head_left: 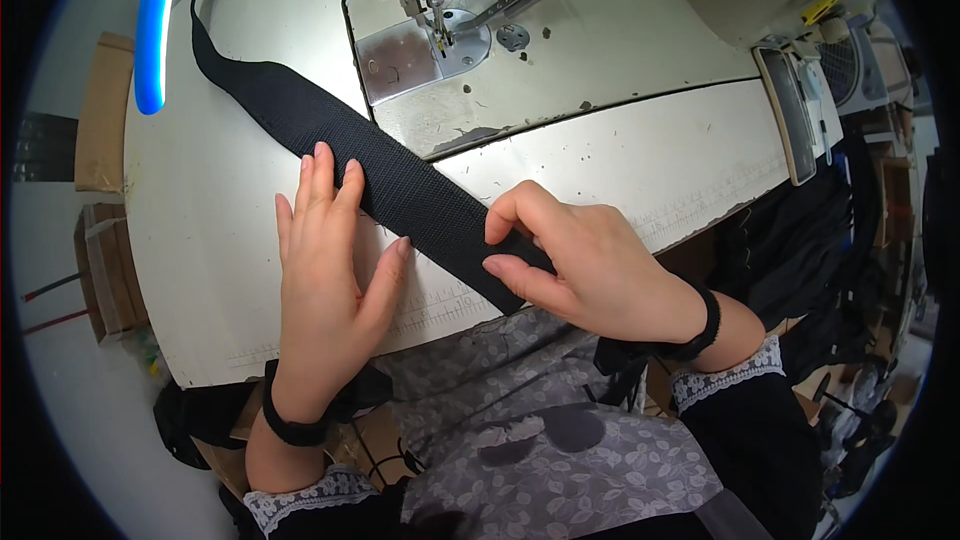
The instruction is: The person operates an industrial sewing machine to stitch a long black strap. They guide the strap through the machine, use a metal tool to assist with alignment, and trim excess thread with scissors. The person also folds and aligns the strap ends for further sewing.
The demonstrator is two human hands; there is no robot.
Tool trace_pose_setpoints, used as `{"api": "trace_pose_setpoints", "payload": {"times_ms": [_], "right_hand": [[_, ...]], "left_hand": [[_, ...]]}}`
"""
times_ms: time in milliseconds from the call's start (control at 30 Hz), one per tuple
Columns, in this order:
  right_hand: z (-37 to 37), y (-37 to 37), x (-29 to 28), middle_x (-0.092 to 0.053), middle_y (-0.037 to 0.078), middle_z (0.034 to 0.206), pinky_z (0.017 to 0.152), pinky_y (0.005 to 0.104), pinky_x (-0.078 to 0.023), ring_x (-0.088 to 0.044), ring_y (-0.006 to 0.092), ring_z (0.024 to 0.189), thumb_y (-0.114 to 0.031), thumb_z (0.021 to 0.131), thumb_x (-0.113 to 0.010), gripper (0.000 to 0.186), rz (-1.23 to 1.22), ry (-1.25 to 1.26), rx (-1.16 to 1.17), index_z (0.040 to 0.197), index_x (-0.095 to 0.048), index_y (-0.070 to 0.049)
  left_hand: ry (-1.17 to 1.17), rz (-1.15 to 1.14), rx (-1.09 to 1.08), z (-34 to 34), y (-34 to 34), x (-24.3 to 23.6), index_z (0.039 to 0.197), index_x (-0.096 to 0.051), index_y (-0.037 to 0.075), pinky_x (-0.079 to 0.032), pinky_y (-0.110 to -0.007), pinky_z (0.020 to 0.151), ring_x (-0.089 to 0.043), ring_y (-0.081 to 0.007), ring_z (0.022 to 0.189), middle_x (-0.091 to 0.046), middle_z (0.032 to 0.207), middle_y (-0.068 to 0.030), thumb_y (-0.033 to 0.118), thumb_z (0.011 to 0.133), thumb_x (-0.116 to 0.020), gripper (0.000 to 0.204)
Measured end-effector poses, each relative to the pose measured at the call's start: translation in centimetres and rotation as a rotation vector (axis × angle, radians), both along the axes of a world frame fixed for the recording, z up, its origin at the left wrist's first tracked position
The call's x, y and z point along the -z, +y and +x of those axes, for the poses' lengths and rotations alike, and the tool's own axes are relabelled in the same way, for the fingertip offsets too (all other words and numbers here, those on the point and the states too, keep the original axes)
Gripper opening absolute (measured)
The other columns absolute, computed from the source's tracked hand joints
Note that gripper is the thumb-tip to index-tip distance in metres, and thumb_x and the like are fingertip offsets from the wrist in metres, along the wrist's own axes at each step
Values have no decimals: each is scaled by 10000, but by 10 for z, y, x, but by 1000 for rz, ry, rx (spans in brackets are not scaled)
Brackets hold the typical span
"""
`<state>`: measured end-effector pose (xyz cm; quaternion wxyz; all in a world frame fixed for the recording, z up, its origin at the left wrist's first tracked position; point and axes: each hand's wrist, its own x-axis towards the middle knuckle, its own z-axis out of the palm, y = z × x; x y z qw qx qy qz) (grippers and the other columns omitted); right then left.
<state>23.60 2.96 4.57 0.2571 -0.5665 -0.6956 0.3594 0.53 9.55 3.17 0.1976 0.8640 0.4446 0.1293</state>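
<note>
A wide black webbing strap point(400, 185) lies slantwise across the white sewing table point(225, 270). Its near end reaches the table's front edge, while its far end narrows, twists and curls away at the upper left. My left hand point(330, 270) rests beside the strap, fingers stretched out, with some fingertips on its edge. At the near end, my right hand point(590, 265) is closed, thumb and bent forefinger pinching the strap there. The remaining right fingers are curled and partly hidden. Beyond the strap stands the sewing machine's needle and presser foot point(440, 32), apart from both hands.
A metal plate point(400, 60) is set in the machine bed. A glowing blue light tube point(158, 30) hangs at the upper left. A phone-like flat object point(785, 115) lies at the table's right end. Dark cloth point(790, 230) is heaped below, and cardboard point(103, 110) stands left.
</note>
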Motion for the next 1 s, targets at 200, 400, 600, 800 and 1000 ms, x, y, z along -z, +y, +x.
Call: {"api": "trace_pose_setpoints", "payload": {"times_ms": [200,400,600,800,1000], "right_hand": [[0,-2,4,-617,65,755,560,334,-448,-618,236,612,-151,885,-690,255,48,11,18,1040,-509,-60],[-1,-1,4,-616,68,754,562,335,-450,-621,243,616,-158,888,-687,257,38,11,20,1042,-506,-60],[-1,-1,5,-619,67,760,570,338,-453,-624,244,624,-157,890,-684,254,41,13,20,1041,-505,-58],[0,-2,6,-632,73,793,587,337,-470,-640,249,651,-154,891,-682,254,22,32,24,1043,-504,-57],[0,-1,4,-635,75,801,592,340,-474,-644,259,658,-153,889,-681,255,-5,23,20,1045,-503,-59]], "left_hand": [[-16,15,-23,8,-7,-2,1396,-415,-85,-101,-588,1161,-223,-437,1454,-288,1519,-322,256,827,-734,736],[-19,8,-8,3,-5,-1,1400,-414,-85,-91,-587,1164,-224,-441,1453,-294,1516,-322,202,838,-689,689],[-43,5,-28,3,-5,3,1398,-423,-77,-77,-583,1167,-228,-442,1452,-300,1519,-312,179,841,-671,661],[-232,-21,-56,4,-10,3,1258,-557,-21,-186,-540,1158,-276,-421,1438,-375,1483,-264,115,798,-731,510],[-334,27,15,14,-23,7,987,-649,7,-449,-340,888,-523,-271,1076,-547,1099,-125,-3,761,-771,257]]}}
